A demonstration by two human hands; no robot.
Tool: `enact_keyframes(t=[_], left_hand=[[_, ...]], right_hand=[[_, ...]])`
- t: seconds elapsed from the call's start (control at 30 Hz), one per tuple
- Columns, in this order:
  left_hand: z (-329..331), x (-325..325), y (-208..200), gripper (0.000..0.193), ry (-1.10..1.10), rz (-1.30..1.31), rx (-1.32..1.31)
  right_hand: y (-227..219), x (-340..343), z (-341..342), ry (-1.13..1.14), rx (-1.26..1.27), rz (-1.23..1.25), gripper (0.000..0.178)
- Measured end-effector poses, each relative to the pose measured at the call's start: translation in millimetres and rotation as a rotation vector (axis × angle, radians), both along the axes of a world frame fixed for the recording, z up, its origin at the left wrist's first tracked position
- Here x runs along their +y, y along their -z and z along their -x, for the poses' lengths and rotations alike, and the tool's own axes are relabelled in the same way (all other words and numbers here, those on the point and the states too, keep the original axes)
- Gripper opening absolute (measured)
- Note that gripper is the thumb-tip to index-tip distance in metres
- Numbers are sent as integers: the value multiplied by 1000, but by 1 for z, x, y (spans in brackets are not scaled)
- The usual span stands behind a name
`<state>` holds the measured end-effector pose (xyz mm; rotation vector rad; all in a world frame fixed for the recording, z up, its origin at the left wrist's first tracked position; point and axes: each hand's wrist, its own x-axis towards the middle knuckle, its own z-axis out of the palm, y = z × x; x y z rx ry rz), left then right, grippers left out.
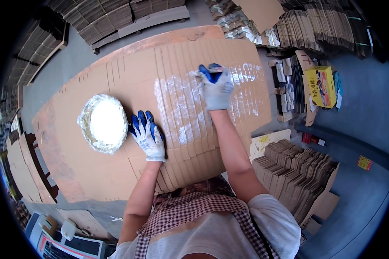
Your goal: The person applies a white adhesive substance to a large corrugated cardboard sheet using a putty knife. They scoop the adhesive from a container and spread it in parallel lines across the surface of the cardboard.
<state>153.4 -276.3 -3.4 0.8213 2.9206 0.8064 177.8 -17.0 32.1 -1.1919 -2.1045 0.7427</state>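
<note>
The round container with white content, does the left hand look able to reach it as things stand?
Probably yes: the left hand lies on the cardboard just right of the round container, and nothing visible stands between them.

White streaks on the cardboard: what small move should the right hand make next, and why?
Probably a light sweep of the right hand across the white streaks: they look patchy, with brown cardboard showing between them, and that hand is among them. The left hand lies on the cardboard beside them and could steady it.
</note>
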Motion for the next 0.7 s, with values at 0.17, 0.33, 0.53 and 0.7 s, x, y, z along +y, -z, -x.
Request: enact_keyframes(t=[0.17,0.33,0.53,0.7], left_hand=[[2,0,1,43,11,8,-1],[3,-2,0,45,1,7,-10],[1,0,0,47,3,5,-17],[0,-1,2,49,-12,27,-13]], right_hand=[[8,22,2,51,-131,-74,42],[-25,22,-1,18,-187,100,52],[6,37,-7,-18,-163,1,48],[1,104,-44,224,-176,12,47]])
